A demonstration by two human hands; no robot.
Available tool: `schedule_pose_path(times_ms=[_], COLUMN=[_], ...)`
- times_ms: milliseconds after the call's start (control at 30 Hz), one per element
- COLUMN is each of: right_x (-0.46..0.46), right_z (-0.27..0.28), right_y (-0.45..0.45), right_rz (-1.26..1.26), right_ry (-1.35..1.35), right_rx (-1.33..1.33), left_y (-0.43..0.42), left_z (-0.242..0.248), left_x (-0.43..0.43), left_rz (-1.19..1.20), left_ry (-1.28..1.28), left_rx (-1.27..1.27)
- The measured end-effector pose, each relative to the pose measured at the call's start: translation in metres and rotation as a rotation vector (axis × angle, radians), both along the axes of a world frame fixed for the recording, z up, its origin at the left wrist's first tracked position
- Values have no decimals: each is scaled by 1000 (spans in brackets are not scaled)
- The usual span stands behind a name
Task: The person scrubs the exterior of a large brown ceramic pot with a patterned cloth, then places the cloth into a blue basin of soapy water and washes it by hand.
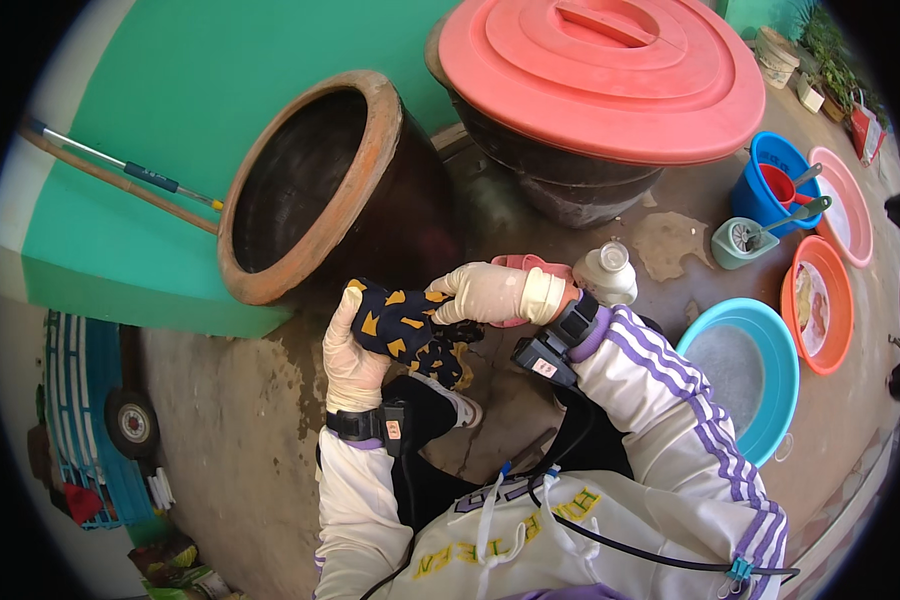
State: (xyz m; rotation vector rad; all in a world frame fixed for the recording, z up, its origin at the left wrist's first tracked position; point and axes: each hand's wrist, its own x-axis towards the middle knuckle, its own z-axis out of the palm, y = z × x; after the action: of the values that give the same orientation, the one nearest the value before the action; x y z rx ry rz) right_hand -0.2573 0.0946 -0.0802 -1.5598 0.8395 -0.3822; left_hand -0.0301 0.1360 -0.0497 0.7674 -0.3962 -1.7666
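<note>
A dark navy cloth with yellow patches (397,322) is stretched between my two gloved hands, its lower end hanging above the wet floor. My left hand (352,356), in a pale thin glove, grips the cloth's left edge with the thumb up. From the upper right, my right hand (480,291), gloved too, pinches the other side with bent fingers. Just behind my right wrist are a white plastic bottle (607,274) and a pink plastic item (529,264), partly hidden by that hand. Both wrists carry black strapped devices.
Beyond the cloth lies a tilted clay jar (307,187), beside a vat with a pink lid (600,67). To the right stand a turquoise basin of soapy water (735,375), an orange basin (817,304), a blue bucket (776,180) and a toilet brush holder (742,244).
</note>
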Motion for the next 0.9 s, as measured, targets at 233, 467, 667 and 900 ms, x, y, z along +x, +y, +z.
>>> schedule_pose_path(times_ms=[233, 467, 667, 900], right_x=[0, 20, 47, 46], right_z=[-2, -12, -9, -10], right_y=[1, 7, 40, 33], right_rz=[-78, -156, 136, 4], right_ry=[-266, -146, 6, -177], right_rx=[158, 48, -264, -336], left_y=[6, 28, 42, 54], left_z=[-16, -58, -54, -50], left_x=[24, 17, -13, 0], left_rz=[-140, -138, 44, 120], left_ry=[-574, -896, -165, -193], left_rx=[-20, 40, 139, 253])
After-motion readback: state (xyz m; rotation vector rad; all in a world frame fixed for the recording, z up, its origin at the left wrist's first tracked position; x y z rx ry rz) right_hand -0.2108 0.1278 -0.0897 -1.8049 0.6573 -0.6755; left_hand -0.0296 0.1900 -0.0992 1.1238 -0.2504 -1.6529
